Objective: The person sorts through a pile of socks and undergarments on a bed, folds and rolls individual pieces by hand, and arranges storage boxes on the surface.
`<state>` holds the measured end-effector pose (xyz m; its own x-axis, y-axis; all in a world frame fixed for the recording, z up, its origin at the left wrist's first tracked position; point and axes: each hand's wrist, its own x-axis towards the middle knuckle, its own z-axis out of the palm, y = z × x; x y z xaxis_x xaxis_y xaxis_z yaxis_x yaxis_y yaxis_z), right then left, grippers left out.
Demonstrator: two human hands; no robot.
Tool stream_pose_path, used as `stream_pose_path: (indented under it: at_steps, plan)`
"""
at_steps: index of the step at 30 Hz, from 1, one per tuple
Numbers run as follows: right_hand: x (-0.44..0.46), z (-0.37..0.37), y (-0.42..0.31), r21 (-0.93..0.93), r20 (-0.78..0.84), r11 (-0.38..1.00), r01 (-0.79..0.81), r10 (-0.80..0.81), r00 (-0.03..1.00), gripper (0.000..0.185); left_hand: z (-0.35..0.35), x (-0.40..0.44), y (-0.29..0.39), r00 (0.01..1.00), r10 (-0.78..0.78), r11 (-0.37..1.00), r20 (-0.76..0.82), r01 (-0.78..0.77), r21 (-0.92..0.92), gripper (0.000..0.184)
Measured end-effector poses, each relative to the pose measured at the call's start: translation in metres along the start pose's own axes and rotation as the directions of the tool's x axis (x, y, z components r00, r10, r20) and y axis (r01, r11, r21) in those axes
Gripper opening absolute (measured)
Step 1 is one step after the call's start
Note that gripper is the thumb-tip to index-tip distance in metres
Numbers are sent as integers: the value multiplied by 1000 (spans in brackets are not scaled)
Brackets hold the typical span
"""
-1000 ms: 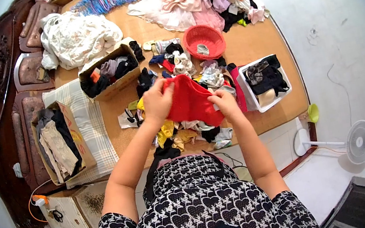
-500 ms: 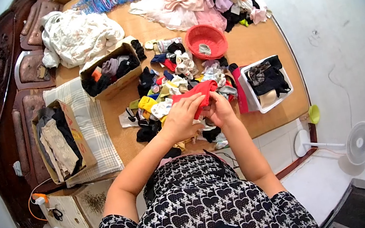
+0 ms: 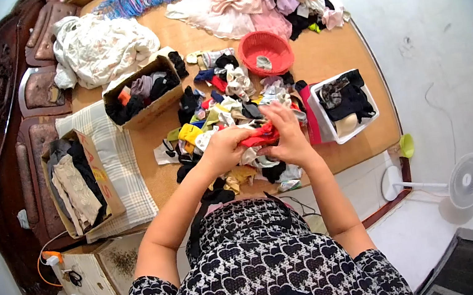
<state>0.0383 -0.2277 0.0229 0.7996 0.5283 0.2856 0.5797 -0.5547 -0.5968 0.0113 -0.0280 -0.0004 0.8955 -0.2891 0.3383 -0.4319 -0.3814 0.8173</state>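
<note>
A small folded bundle of red cloth (image 3: 262, 136) is between my two hands, above a pile of mixed small clothes (image 3: 221, 112). My left hand (image 3: 228, 149) is closed on the bundle's left end. On the right side of the bundle, my right hand (image 3: 286, 136) is spread, its thumb below and its fingers above, touching the cloth. A yellow piece (image 3: 190, 133) lies in the pile to the left of my left hand.
A red basket (image 3: 275, 39) stands behind the pile. To the right is a white bin (image 3: 373, 101) with black clothes. Two cardboard boxes (image 3: 147, 117) of clothes stand left. White fabric (image 3: 101, 48) and more clothes (image 3: 240, 3) lie at the back.
The red cloth was spread wide between my hands, then folded over, and is now a small compact bundle. My right hand's fingers have opened out beside it.
</note>
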Motion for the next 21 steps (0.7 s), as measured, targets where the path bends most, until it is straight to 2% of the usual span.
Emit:
stream_pose_path:
  at_steps: [1,2,4,5,6,7,9,11,13,15,17,18,19,20,21]
  plan:
    - [0,-1,3,-10,90,1000,2,-1,996,68,-2,1,1,997,-19,1000,70,17,18,24]
    - [-3,-1,9,-11,88,1000,2,-1,996,68,-4,3,0,999,-6,1000,35,6,4,19]
    - [-8,2,15,115,268,967,-226,189,945,42,-11,5,1,999,-43,999,6,43,-19,18]
    - [-9,4,12,116,270,968,-222,185,945,42,-15,6,1,996,-83,996,-24,82,-46,17]
    - [-12,6,8,323,262,895,-308,228,938,31,-17,7,-1,987,-159,984,-32,156,-83,15]
    - [-13,7,1,513,263,773,-374,273,925,21,-17,8,-2,986,-160,984,-35,157,-82,15]
    - [-14,8,-6,566,258,753,-335,225,940,18,-18,9,-2,986,-114,993,-123,112,-24,16]
    - [-14,9,-11,371,427,890,-265,90,900,18,-15,10,1,987,-73,997,-141,78,26,17]
    - [-14,14,-18,413,409,880,-234,50,911,19,-11,12,4,985,9,992,-170,13,126,18]
    - [-13,14,-21,381,361,920,-94,-54,931,18,-6,11,4,991,-5,996,-136,18,90,21]
    - [-14,16,-21,349,355,934,-78,-55,933,17,-1,9,10,976,-212,965,-47,201,-168,23]
    - [-15,16,-22,374,278,926,-47,-63,958,17,3,7,10,948,-317,905,10,306,-296,22]
    - [-15,15,-23,394,199,919,-16,-68,978,17,5,4,11,949,-316,906,10,305,-295,22]
    - [-15,13,-22,393,197,919,-15,-68,978,17,5,1,11,944,-327,864,42,317,-392,21]
    - [-15,11,-21,419,175,898,-130,61,983,16,6,-2,10,939,-335,811,77,328,-485,22]
